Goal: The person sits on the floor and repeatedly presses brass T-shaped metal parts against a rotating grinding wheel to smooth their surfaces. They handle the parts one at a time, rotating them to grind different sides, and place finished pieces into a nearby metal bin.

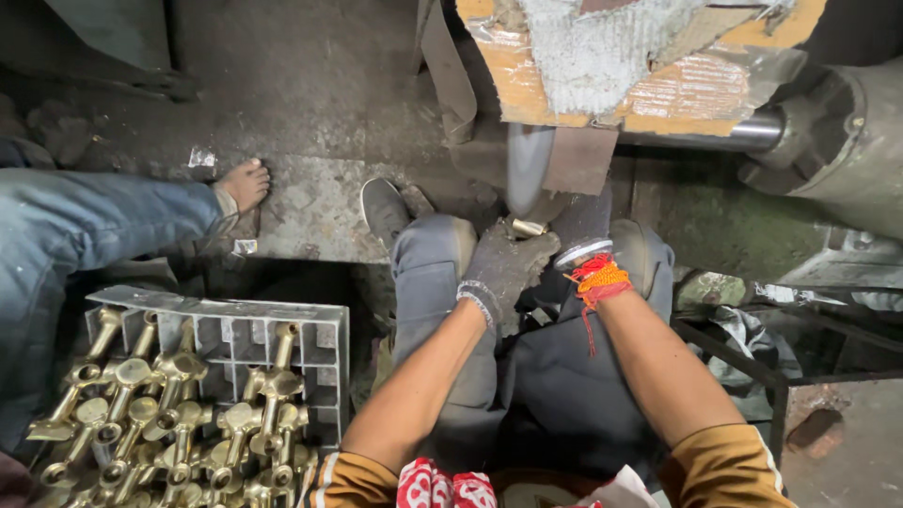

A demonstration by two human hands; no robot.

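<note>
Both my hands wear dirty grey work gloves and meet just below a grey grinding wheel (pixel 527 167). My left hand (pixel 506 266) and my right hand (pixel 583 226) grip a small brass part (pixel 527 228) between them, its end touching the wheel's lower rim. Red and orange threads circle my right wrist (pixel 598 278). My knees in grey trousers (pixel 428 268) sit under my forearms, and my dark shoe (pixel 384 207) rests on the floor.
A grey plastic crate (pixel 235 325) at lower left holds several brass tap fittings (pixel 169 414). Another person's jeans leg and bare foot (pixel 246 183) lie at left. A taped orange guard (pixel 640 56) covers the wheel, its steel shaft (pixel 715 136) running right. A metal frame (pixel 743 362) stands at right.
</note>
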